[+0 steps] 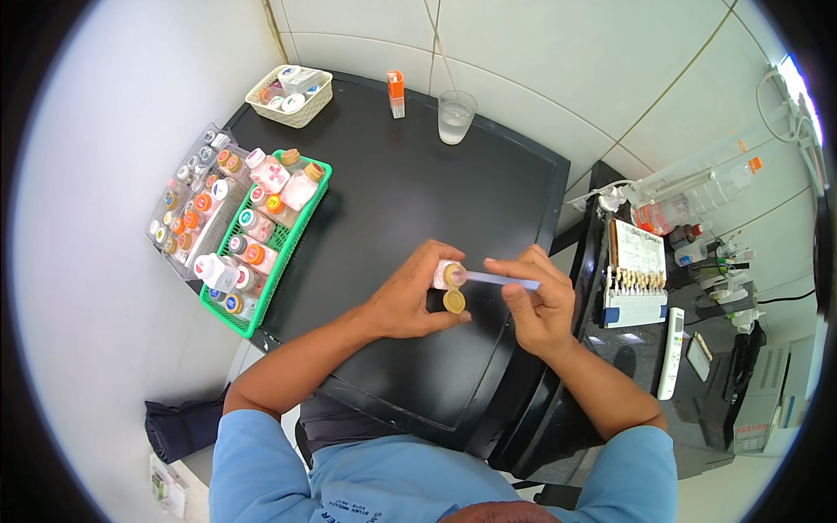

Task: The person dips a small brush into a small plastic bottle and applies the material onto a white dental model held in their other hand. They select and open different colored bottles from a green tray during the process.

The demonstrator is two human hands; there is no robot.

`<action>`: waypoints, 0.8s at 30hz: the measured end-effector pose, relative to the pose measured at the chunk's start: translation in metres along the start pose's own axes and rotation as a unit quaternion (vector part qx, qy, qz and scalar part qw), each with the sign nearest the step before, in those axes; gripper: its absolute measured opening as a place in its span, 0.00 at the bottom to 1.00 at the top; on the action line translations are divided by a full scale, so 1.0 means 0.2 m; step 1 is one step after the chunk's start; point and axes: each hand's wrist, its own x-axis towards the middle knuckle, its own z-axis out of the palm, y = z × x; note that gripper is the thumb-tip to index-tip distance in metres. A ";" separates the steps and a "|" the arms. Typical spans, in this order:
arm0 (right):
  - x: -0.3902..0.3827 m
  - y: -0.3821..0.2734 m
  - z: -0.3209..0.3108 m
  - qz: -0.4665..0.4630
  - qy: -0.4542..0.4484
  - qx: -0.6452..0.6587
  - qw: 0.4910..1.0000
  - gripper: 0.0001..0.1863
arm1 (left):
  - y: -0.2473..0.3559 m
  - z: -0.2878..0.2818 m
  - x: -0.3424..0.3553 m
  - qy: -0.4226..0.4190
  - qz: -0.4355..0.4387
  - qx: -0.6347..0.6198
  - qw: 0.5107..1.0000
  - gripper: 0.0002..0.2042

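My left hand (414, 296) holds a small bottle of pale pink contents (443, 272), tilted toward my right, with its yellow flip cap (453, 301) hanging open. My right hand (540, 305) grips a pale translucent flat stick (506, 280), whose left end is at the bottle's mouth. Both hands are over the black tabletop (375, 200), near the middle.
At left stand a green basket (257, 324) of bottles and a clear rack (174, 227) of small jars. Behind are a cream basket (266, 109), an orange box (395, 91) and a cup of liquid (455, 122). A side counter holds a shade guide (635, 296) and remote (671, 353).
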 end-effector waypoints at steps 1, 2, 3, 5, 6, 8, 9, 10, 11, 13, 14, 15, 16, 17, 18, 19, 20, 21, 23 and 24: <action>0.00 0.00 0.00 -0.008 -0.006 -0.009 1.000 0.16 | 0.00 0.00 0.00 -0.003 0.005 0.004 1.000 0.42; 0.00 0.01 0.00 -0.003 -0.009 -0.006 1.000 0.16 | 0.00 0.00 -0.01 -0.008 0.010 0.005 1.000 0.43; -0.01 0.01 0.00 0.003 -0.011 -0.003 1.000 0.16 | 0.01 -0.01 -0.01 -0.012 0.014 0.007 1.000 0.43; -0.01 0.02 -0.01 0.008 -0.012 0.014 1.000 0.16 | 0.01 -0.02 -0.01 -0.019 0.015 0.002 1.000 0.44; -0.01 0.02 0.00 0.009 -0.011 0.029 0.999 0.16 | 0.01 -0.02 -0.01 -0.022 0.010 -0.004 1.000 0.43; -0.01 0.03 -0.01 0.004 -0.011 0.039 0.999 0.16 | 0.01 -0.03 -0.01 -0.022 -0.001 -0.010 1.000 0.43; -0.01 0.03 -0.01 -0.001 -0.012 0.035 0.999 0.16 | 0.01 -0.03 0.00 -0.021 -0.007 -0.010 1.000 0.43; -0.01 0.03 -0.02 -0.006 -0.011 0.028 1.000 0.17 | 0.01 -0.03 0.00 -0.021 -0.012 -0.010 1.000 0.43; -0.01 0.03 -0.02 -0.007 -0.010 0.024 1.000 0.17 | 0.02 -0.03 0.01 -0.023 -0.016 -0.012 1.000 0.42; -0.01 0.04 -0.02 -0.008 -0.006 0.014 1.000 0.18 | 0.03 -0.03 0.01 -0.027 -0.025 -0.017 0.999 0.42; -0.01 0.04 -0.01 0.005 -0.006 0.032 0.999 0.18 | 0.03 -0.03 0.01 -0.023 -0.016 -0.011 1.000 0.42; -0.01 0.03 0.00 0.019 -0.007 0.051 0.999 0.18 | 0.01 -0.03 0.00 -0.017 -0.007 -0.006 1.000 0.41; 0.00 0.04 0.01 0.027 -0.011 0.072 0.997 0.18 | 0.00 -0.04 -0.01 -0.007 0.002 0.004 1.000 0.41; 0.00 0.03 0.02 0.032 -0.005 0.077 0.997 0.18 | 0.00 -0.04 -0.02 -0.008 0.005 -0.001 1.000 0.41; -0.01 0.02 0.02 0.038 -0.001 0.082 0.996 0.19 | 0.00 -0.04 -0.03 -0.007 0.008 -0.006 1.000 0.41; -0.02 0.03 0.02 0.039 0.002 0.092 0.995 0.19 | 0.00 -0.03 -0.02 -0.003 0.009 -0.006 1.000 0.41; -0.05 0.03 0.01 0.066 0.011 0.103 0.992 0.20 | 0.00 -0.02 -0.01 0.009 0.034 0.000 0.999 0.40; -0.03 0.02 0.00 0.037 0.000 0.044 0.998 0.20 | 0.00 -0.01 0.00 0.012 0.034 0.005 0.999 0.40; -0.06 0.07 -0.02 0.045 0.029 0.097 0.994 0.20 | 0.00 0.00 0.02 0.004 0.037 0.012 0.999 0.39; -0.07 0.08 -0.01 0.055 0.021 0.102 0.993 0.21 | 0.01 0.00 0.00 0.008 0.024 0.002 1.000 0.38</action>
